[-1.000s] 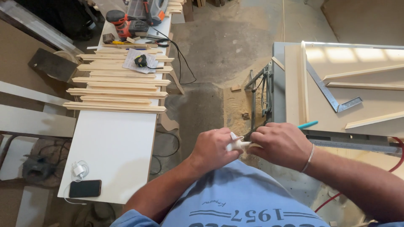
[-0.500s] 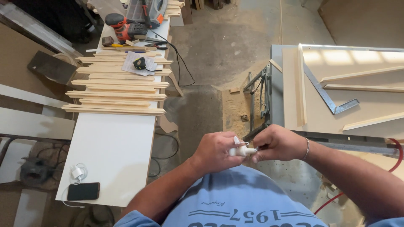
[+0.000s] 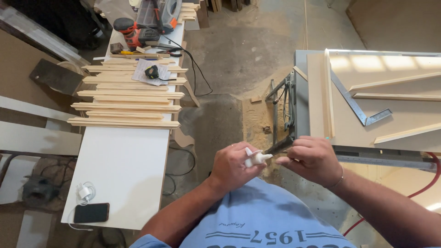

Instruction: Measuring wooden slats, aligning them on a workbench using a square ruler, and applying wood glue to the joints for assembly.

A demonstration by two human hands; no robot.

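Looking down from the head camera, I see the dusty concrete floor (image 3: 243, 50) take up the middle of the view, with a patch of sawdust (image 3: 257, 124) near the saw stand. On my right sits the big pale board (image 3: 413, 110) on the grey machine table (image 3: 301, 82), carrying several thin wooden strips (image 3: 328, 92) and a metal square (image 3: 358, 108). On my left runs the long white workbench (image 3: 119, 174); its far half is covered by a stack of light wooden slats (image 3: 126, 98) laid crosswise, and beyond them I make out a red and black sander (image 3: 133, 32), a sheet of paper (image 3: 147, 73) and a small tape measure (image 3: 152, 72) lying on that paper. Near the bench's closest corner rest a dark phone (image 3: 91, 212) and, just beside it, a white charger with its coiled cable (image 3: 85, 190).

Closer in, my blue shirt (image 3: 266, 216) fills the bottom edge. Both forearms come together in front of it, above the floor between bench and machine table. My left hand (image 3: 234, 167) is curled closed around a small white nozzle-like piece (image 3: 255, 158), whose pointed tip sticks out to the right from between the fingers. My right hand (image 3: 312, 158) sits just beside it, fingers bent and pinched together near that tip; I cannot tell whether they touch the piece or hold anything of their own. A thin bracelet (image 3: 339, 177) circles the right wrist.
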